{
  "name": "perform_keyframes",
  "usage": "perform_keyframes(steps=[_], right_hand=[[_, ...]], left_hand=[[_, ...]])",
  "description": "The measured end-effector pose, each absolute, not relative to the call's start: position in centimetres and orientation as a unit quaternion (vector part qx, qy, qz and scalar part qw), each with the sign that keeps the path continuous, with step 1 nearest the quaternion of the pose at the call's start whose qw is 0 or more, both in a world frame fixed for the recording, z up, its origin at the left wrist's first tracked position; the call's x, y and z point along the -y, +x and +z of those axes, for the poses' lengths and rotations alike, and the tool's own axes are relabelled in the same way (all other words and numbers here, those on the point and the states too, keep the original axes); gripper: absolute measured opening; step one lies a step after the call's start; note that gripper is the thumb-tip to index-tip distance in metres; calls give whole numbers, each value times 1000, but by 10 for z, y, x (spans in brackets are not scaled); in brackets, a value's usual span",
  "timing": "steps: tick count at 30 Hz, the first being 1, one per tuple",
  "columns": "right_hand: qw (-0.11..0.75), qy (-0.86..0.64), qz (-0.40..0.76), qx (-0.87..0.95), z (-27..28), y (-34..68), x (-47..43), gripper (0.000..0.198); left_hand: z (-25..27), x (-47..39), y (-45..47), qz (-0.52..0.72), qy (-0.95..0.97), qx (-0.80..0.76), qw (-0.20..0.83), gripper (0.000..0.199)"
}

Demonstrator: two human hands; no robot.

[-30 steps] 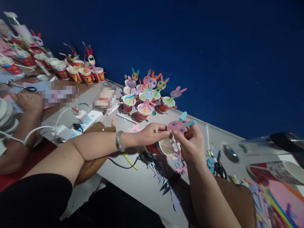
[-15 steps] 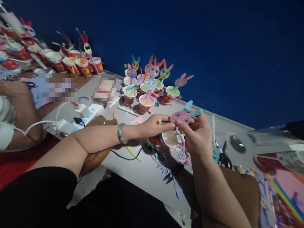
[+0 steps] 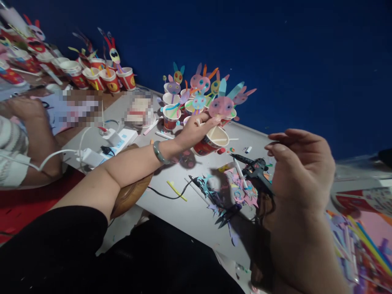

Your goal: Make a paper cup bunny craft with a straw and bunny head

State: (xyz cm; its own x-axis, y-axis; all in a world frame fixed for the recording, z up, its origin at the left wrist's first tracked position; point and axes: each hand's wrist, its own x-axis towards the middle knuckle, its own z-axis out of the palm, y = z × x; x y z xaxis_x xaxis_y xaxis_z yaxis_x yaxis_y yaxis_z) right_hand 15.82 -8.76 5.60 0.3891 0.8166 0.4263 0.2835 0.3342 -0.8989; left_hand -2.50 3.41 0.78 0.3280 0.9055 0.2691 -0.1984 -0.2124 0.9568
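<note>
In the head view a red paper cup with a white inside is tilted in my left hand, whose fingers close around its rim. Straws show at the cup. A pink paper rabbit face with blue ears rises just above my left thumb, which touches its lower edge. To the right, my right hand is raised over the table with loosely bent fingers, thumb a little apart, and nothing visible in it. Below and left of that hand lies a black glue gun, beside a white stick.
Finished rabbit-face cups stand behind my left hand, near the blue wall. Paper scraps and black scissors lie in front. A power strip and another person's arm are at left; straws lie at right.
My right hand has let go of the rabbit face and moved right. My left hand has raised the cup slightly, and the face now stands upright. The glue gun has come into view.
</note>
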Motion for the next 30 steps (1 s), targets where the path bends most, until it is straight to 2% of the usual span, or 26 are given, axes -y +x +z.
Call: perform_keyframes(steps=[5,9,12,16,22,30], right_hand=[[517,-607,238,555,40,155,102,13],[321,-582,283,692,15,136,106,13],[201,-557,254,765,-4,116,99,17],[88,-599,188,773,-23,94,79,23],[-12,-638,137,757,-33,77,55,23],[-21,-647,140,749,-37,73,49,12]], left_hand=[[14,-38,-29,499,599,-285,557,44],[17,-37,-31,505,599,-289,550,37],[17,-38,-31,513,590,-295,549,35],[21,-38,-32,516,581,-301,552,36],[27,-39,-35,510,577,-305,560,39],[26,-41,-35,512,578,-291,566,32]])
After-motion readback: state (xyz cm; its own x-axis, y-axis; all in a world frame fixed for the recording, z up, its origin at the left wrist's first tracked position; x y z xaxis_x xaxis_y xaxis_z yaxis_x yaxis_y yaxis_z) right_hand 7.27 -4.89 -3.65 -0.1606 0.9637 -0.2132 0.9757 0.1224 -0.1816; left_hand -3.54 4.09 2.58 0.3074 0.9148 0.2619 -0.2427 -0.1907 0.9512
